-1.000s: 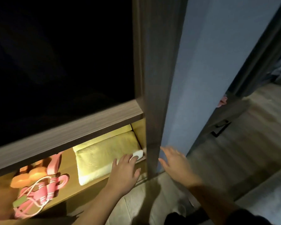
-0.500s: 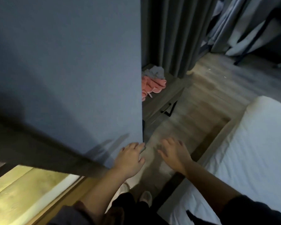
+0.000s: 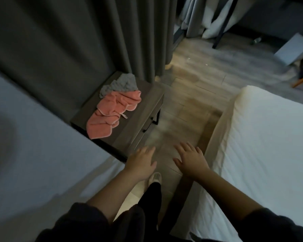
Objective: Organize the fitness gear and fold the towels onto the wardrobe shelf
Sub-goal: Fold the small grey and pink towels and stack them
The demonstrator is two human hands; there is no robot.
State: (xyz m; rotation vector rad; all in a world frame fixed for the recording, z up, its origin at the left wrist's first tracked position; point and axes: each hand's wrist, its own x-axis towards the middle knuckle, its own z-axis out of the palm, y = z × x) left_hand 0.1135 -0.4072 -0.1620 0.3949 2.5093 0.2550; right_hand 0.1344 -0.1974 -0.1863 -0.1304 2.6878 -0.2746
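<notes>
A: Since nothing's picked up yet, look at the grey wooden bedside table [image 3: 145, 109]: a crumpled pink terry towel [image 3: 112, 112] lies on its top, a grey knitted cloth [image 3: 120, 84] just behind it.

B: And the left hand [image 3: 142, 163] hovers off the table's near corner, fingers loose; the right hand [image 3: 191, 159], further right of the table, is spread and empty.

A: Soft, light, floppy, I'd say. Pinch two hem corners, or it'll sag.

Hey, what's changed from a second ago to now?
The left hand came off the folded towel on the wardrobe shelf, and the view swung right to the nightstand. Both hands, the right hand too, are open and empty above the floor. The pink towel and grey towel stayed crumpled on the nightstand.
</notes>
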